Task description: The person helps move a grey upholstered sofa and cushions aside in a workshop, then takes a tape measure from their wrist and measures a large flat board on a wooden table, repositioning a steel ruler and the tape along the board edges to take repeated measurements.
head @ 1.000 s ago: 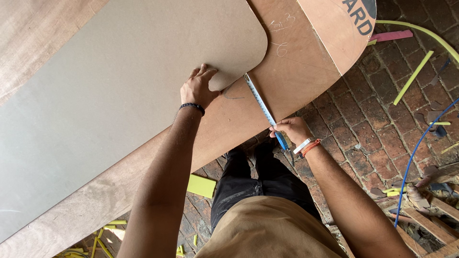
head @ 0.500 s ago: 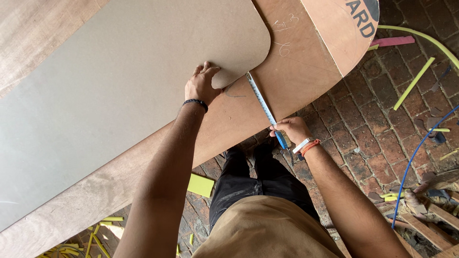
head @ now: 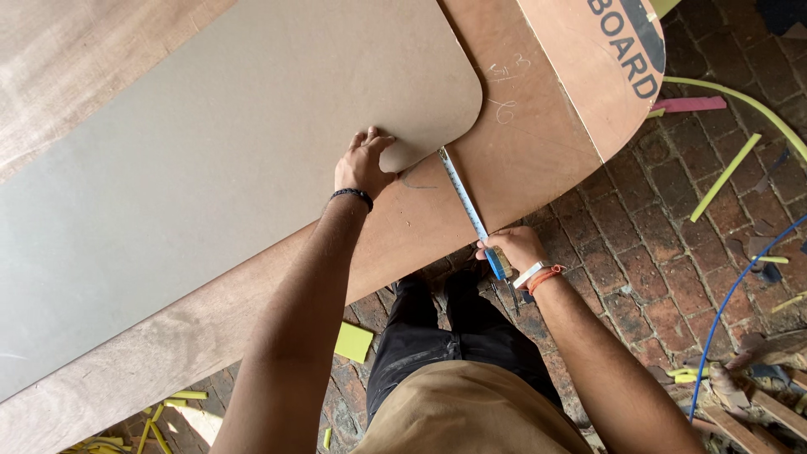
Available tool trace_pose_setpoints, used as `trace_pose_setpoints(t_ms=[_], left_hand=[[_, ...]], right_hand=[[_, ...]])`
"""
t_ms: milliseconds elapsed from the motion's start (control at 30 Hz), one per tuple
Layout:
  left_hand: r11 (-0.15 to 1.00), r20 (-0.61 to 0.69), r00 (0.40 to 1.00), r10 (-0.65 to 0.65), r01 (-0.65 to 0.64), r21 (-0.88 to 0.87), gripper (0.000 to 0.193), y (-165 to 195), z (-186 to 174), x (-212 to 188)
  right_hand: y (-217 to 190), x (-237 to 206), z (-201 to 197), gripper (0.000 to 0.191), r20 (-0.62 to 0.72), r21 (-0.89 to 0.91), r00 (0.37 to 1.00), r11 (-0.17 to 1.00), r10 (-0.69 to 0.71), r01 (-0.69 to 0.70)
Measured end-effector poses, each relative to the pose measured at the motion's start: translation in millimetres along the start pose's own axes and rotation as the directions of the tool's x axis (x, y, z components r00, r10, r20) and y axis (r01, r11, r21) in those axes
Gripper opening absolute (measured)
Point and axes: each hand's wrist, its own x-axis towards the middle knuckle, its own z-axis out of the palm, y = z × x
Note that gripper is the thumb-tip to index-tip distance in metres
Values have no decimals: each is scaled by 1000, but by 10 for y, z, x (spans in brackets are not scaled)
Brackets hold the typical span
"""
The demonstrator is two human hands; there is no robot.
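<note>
- Brick floor [head: 664, 277] all around, red and worn, littered with yellow foam offcuts [head: 723, 176], a pink strip [head: 689, 104] and a blue cable [head: 731, 294] off past the plywood's rounded end.
- Big brown plywood sheet [head: 538, 160] runs across the view on a slant, with a grey rounded-corner panel [head: 218, 168] lying flat on top of it. Some pencil scribbles sit on the plywood just beyond the panel's corner.
- Left hand [head: 363, 164] is pressed down flat, fingers spread over the grey panel's edge right by its rounded corner, palm on the plywood. Not gripping anything, just pinning it. Black band on that wrist.
- Tape measure [head: 466, 204] is stretched from the panel's corner edge across the bare plywood to the plywood's near edge.
- Right hand [head: 508, 250] is closed around the tape's blue case at that near edge of the plywood, fingers curled on it. Orange and white bands on the wrist.
- Square yellow foam piece [head: 354, 342] lies on the bricks under the plywood's near edge, beside the person's dark trousers.
</note>
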Motion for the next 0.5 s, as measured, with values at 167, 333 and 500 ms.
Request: trace_pose_setpoints(t_ms=[167,333,500], left_hand=[[999,-9,1000,11,-11,-41,74,-49,11,12],[987,-39,997,71,-76,-142,71,-141,-101,-12],[849,-53,991,-124,78,-522,40,-48,-425,112]], right_hand=[[-5,-46,-70,20,37,11,999,1000,-2,2],[-359,-67,-462,21,125,-27,975,981,-186,190],[-1545,27,-730,24,243,-469,923,796,-299,382]])
